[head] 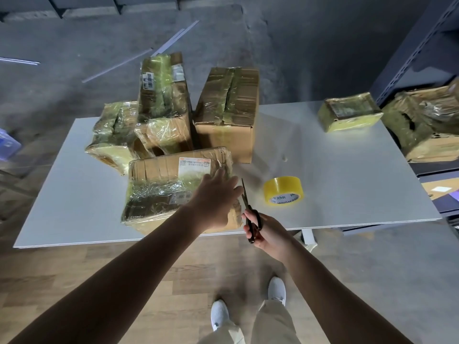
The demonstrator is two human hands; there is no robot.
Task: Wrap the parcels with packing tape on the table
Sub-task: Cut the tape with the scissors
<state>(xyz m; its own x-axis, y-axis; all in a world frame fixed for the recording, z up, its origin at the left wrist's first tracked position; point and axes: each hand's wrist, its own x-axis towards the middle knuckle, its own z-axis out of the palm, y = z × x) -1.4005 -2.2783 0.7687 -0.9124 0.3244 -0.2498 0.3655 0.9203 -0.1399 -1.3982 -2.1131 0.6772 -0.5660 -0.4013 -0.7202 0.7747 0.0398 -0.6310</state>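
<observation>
The white counter (347, 184) carries a cluster of parcels on its left half. All of them show glossy tape bands already, so most of the wrapping looks done. The biggest, a tall box (228, 112), stands at the back. The parcel in hand (159, 189) lies right at the counter's near edge, with tape across its middle and its cardboard ends partly bare. It seems to be at the cutting stage, with more bands possibly to come.

1 small parcel (350, 115) sits well apart, near the far right edge. The tape roll (283, 194) lies just right of the worked parcel, with bare counter around it and to the right for turning boxes.

The left grip (216, 194) presses flat, fingers straight, on the near parcel. The right grip (268, 232) is clamped on the scissors (250, 214), blades pointing along the parcel's right side.
</observation>
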